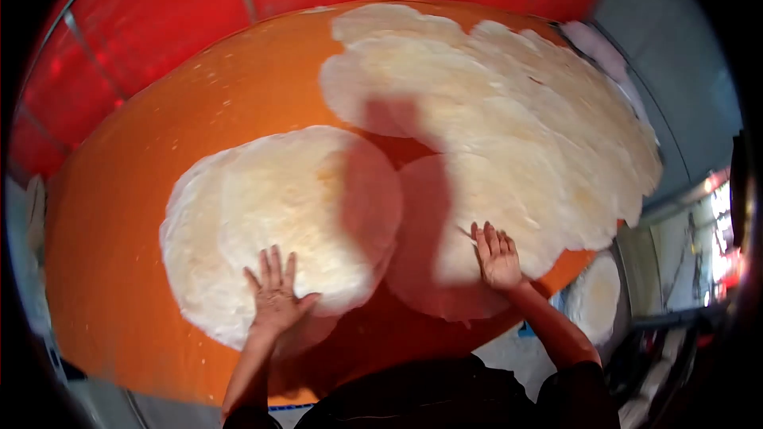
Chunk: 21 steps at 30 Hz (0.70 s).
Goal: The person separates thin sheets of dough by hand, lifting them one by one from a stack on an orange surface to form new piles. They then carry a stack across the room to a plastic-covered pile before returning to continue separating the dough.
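Dark clothing (413, 397) sits closest to me, below the round dough sheet (246, 214), which lies flat on the orange counter (111, 246). My left hand (278, 306) is palm down on that sheet's near part, fingers spread wide. I judge that pushing sideways while pressing could wrinkle the thin layer or tear it under a fingertip. To the right of the round sheet, my right hand (501, 266) is at the overlapping sheets (524, 135), fingers close together and slightly bent; I cannot tell whether they pinch anything. A snagged edge there could rip if I lifted quickly. Layers resting on one another might also stick. The shadow (429, 214) along the round sheet's right side hides the border with its neighbour, so I could easily catch both at once.
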Tool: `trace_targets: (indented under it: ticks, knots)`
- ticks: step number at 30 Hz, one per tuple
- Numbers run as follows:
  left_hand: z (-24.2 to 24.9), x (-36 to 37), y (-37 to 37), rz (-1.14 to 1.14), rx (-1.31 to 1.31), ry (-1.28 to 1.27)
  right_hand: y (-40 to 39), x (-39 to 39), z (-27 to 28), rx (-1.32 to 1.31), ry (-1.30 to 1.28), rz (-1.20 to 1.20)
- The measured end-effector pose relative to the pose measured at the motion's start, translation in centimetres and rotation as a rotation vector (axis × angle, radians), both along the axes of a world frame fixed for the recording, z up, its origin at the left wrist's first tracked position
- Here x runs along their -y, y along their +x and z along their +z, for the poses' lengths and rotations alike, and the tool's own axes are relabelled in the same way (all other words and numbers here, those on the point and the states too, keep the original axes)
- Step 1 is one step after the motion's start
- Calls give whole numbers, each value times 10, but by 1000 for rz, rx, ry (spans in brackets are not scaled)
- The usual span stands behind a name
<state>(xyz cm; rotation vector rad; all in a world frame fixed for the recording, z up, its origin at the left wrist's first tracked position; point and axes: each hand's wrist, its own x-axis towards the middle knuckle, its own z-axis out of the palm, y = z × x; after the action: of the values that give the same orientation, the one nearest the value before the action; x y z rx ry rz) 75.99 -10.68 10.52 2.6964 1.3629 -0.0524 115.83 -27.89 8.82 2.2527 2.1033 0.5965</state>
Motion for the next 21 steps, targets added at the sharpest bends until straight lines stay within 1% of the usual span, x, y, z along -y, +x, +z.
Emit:
trace_targets:
  ticks: [1,3,4,5,6,7,8,9,10,11,12,13,15,16,17,18,20,21]
  knots:
    - [24,2,13,21,-110,-34,13,5,7,-185,9,-39]
    - [54,15,42,43,562,-362,41,2,24,-345,-266,-187]
    - [64,26,55,46,753,-500,52,-2,31,-436,-405,-246]
    - [66,40,70,38,781,-650,49,-7,55,-475,-234,-171]
    - [62,54,83,37,741,-793,34,-14,84,-505,-59,-92]
    - [52,67,98,50,673,-929,22,-16,97,-421,-24,-106]
    - [36,76,113,127,652,-1076,11,-17,95,-352,-99,-76]
    - [6,86,124,311,1012,-1444,-4,-14,89,-283,-173,-48]
    - [3,91,132,518,1201,-1525,-20,-10,85,-210,-246,-21]
    - [3,94,138,735,1386,-1593,-42,-4,84,-318,-287,7]
    - [1,96,142,966,1565,-1644,-61,9,73,-129,-217,76]
    - [-9,96,145,1071,1571,-1688,-80,23,62,64,-131,129]
    - [-21,96,151,904,1484,-1841,-99,38,43,162,-47,185]
    - [-24,95,153,820,1443,-1905,-106,39,42,-234,-156,143]
    - [-25,98,161,748,1521,-1762,-108,37,42,-625,-260,99]
    - [-19,101,170,506,1406,-1418,-102,37,45,-787,-169,113]
    - [7,99,195,83,1099,-736,-59,44,57,-1106,13,147]
    - [34,100,211,-24,1115,-668,-35,47,64,-1265,105,163]
